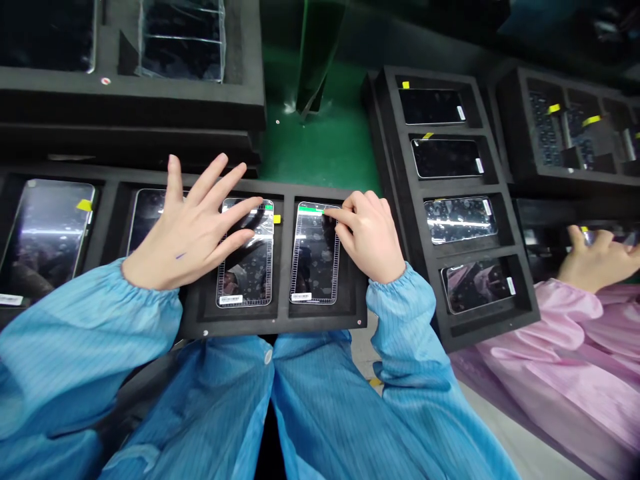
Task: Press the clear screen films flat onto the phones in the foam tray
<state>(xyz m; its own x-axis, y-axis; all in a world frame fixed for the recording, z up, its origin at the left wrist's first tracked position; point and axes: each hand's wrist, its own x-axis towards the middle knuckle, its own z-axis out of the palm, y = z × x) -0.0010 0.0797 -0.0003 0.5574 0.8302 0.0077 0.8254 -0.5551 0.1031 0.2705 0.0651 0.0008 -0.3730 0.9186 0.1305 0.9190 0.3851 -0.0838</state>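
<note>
My left hand (193, 223) is spread wide over a smartphone (245, 267) in a black foam tray (225, 325). Its index fingertip reaches the top of that phone's screen, and it holds nothing. My right hand (373, 233) has its index finger stretched onto the top of a second smartphone (315, 260), at a green bar; the thumb is apart and the other fingers are curled, with nothing seen in them. Both screens show a grid of small boxes along the edges and carry a white barcode label. Behind my left hand lies another phone (145, 210), partly hidden.
At left, a larger dark-screened device (47, 233) lies in the tray. Stacked foam trays (200, 110) stand behind, on a green surface (320, 157). A tray of several phones (400, 160) is at right, beside a co-worker's hand (597, 260) in a pink sleeve.
</note>
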